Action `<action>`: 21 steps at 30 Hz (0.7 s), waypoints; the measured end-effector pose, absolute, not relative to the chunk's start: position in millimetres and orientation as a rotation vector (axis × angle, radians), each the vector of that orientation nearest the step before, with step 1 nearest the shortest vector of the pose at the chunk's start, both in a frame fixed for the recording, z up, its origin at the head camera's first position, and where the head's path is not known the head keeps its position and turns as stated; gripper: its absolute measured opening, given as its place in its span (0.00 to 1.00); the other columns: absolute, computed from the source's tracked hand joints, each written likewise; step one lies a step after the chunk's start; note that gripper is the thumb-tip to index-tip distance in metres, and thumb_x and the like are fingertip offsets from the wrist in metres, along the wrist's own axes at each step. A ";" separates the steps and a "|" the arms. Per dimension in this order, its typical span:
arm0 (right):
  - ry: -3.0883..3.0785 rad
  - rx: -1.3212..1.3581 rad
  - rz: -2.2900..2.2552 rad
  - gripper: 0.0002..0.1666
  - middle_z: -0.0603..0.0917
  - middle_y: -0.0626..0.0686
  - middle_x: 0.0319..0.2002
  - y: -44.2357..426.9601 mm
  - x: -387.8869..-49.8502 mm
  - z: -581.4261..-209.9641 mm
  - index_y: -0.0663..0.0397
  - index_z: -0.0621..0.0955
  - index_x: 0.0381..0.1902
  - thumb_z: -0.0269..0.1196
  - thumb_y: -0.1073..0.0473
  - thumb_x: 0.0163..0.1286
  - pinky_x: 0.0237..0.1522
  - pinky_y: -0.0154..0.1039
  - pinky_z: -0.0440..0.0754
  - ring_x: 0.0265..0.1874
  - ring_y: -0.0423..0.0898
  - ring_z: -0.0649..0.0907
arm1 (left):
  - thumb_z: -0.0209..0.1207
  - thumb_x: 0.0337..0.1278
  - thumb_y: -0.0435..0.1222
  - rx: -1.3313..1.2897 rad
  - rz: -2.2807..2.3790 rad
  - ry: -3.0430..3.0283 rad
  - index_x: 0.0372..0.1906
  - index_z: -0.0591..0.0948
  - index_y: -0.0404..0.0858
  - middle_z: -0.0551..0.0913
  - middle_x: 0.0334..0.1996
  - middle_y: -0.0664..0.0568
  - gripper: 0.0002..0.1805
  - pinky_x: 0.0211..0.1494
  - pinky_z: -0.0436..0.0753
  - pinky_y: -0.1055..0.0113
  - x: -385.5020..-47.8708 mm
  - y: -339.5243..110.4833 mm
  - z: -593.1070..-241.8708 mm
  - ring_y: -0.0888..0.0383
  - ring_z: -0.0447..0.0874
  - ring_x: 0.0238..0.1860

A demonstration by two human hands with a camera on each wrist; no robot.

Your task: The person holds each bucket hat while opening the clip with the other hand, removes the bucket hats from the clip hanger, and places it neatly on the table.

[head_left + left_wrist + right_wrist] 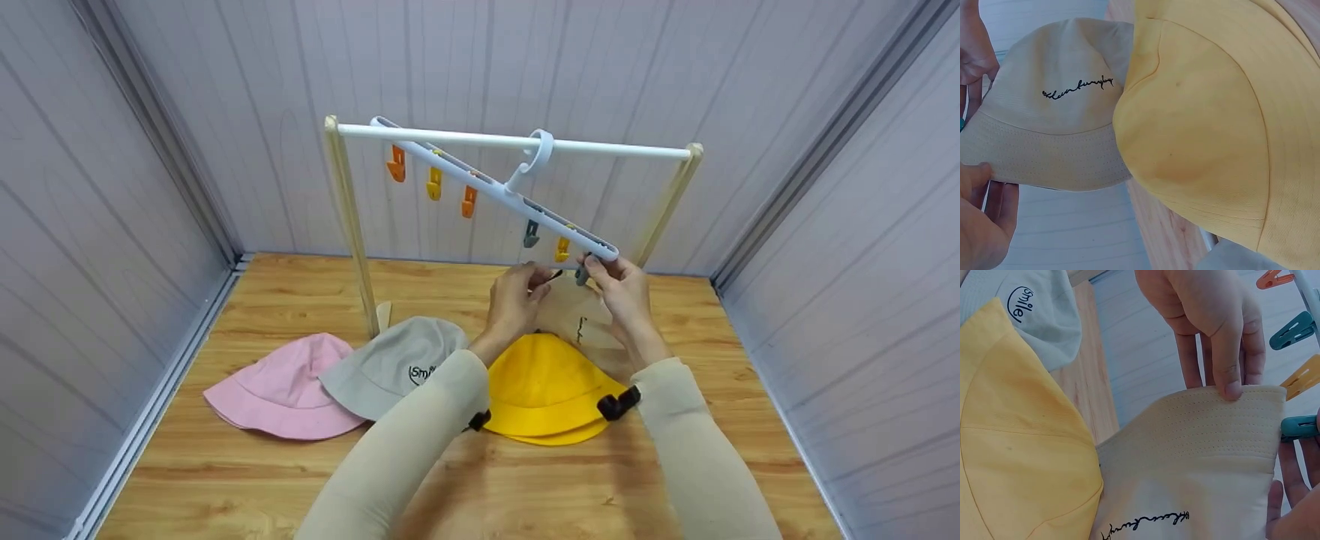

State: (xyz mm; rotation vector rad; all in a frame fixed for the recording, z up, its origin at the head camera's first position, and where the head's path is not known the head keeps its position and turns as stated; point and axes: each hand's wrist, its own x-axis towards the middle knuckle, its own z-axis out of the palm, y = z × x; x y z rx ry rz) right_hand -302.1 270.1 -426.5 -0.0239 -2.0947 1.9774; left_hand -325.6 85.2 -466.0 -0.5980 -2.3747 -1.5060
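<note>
My left hand pinches the brim of a beige bucket hat, thumb on the near face and fingers behind. Black script is stitched on its crown. My right hand holds a dark green clip between thumb and fingers, at the low right end of a white hanger. The clip's tip meets the hat's side edge; whether it bites the fabric I cannot tell. In the left wrist view the left hand is below and the right hand above.
The hanger hooks over a white rod on wooden posts, tilted down rightward, with several orange, yellow and green clips. A yellow hat lies in front of the beige one. Left of it are a grey "Smile" hat and a pink hat.
</note>
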 end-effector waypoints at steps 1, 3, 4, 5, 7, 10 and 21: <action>-2.097 -0.025 1.973 0.27 0.92 0.51 0.49 270.1 -302.2 -426.7 0.72 0.79 0.66 0.64 0.56 0.80 0.72 0.45 0.76 0.56 0.46 0.86 | 0.66 0.72 0.31 -0.586 -1.507 -2.382 0.50 0.87 0.39 0.88 0.45 0.51 0.07 0.54 0.86 0.72 -325.7 84.6 -466.5 0.58 0.87 0.45; -2.101 -0.029 1.964 0.26 0.92 0.51 0.49 270.0 -302.3 -426.8 0.72 0.79 0.65 0.64 0.56 0.80 0.72 0.45 0.76 0.54 0.44 0.86 | 0.66 0.72 0.31 -0.556 -1.509 -2.398 0.50 0.87 0.39 0.88 0.45 0.51 0.07 0.54 0.86 0.72 -326.4 83.5 -467.4 0.59 0.86 0.45; -2.105 -0.033 1.956 0.26 0.92 0.50 0.49 270.2 -302.4 -427.0 0.71 0.80 0.65 0.64 0.56 0.80 0.72 0.45 0.75 0.55 0.44 0.85 | 0.66 0.72 0.31 -0.541 -1.512 -2.405 0.49 0.88 0.39 0.88 0.45 0.52 0.07 0.54 0.86 0.72 -326.7 82.8 -468.0 0.59 0.86 0.45; -2.103 -0.035 1.954 0.25 0.92 0.49 0.48 270.0 -302.3 -426.8 0.71 0.80 0.65 0.64 0.56 0.80 0.72 0.46 0.75 0.54 0.44 0.86 | 0.66 0.72 0.31 -0.528 -1.513 -2.407 0.49 0.88 0.40 0.88 0.45 0.52 0.06 0.53 0.86 0.72 -327.4 81.9 -468.8 0.59 0.86 0.45; -2.102 -0.039 1.950 0.25 0.92 0.48 0.47 270.2 -302.4 -426.9 0.70 0.81 0.64 0.64 0.56 0.80 0.72 0.45 0.75 0.54 0.45 0.86 | 0.66 0.71 0.31 -0.507 -1.524 -2.405 0.49 0.88 0.40 0.88 0.44 0.52 0.06 0.53 0.86 0.71 -328.4 79.6 -470.3 0.59 0.86 0.44; -2.103 -0.042 1.949 0.24 0.92 0.48 0.47 270.3 -301.4 -426.5 0.67 0.82 0.63 0.65 0.55 0.79 0.72 0.44 0.75 0.57 0.47 0.86 | 0.67 0.71 0.31 -0.493 -1.537 -2.384 0.48 0.88 0.40 0.89 0.44 0.52 0.06 0.53 0.87 0.70 -329.8 75.6 -472.8 0.58 0.87 0.44; -2.118 -0.023 1.944 0.24 0.92 0.50 0.49 270.3 -299.5 -425.8 0.66 0.83 0.63 0.65 0.52 0.79 0.70 0.43 0.77 0.54 0.44 0.87 | 0.66 0.72 0.31 -0.457 -1.653 -2.333 0.50 0.87 0.39 0.88 0.45 0.52 0.07 0.54 0.87 0.69 -331.0 61.9 -479.6 0.58 0.87 0.45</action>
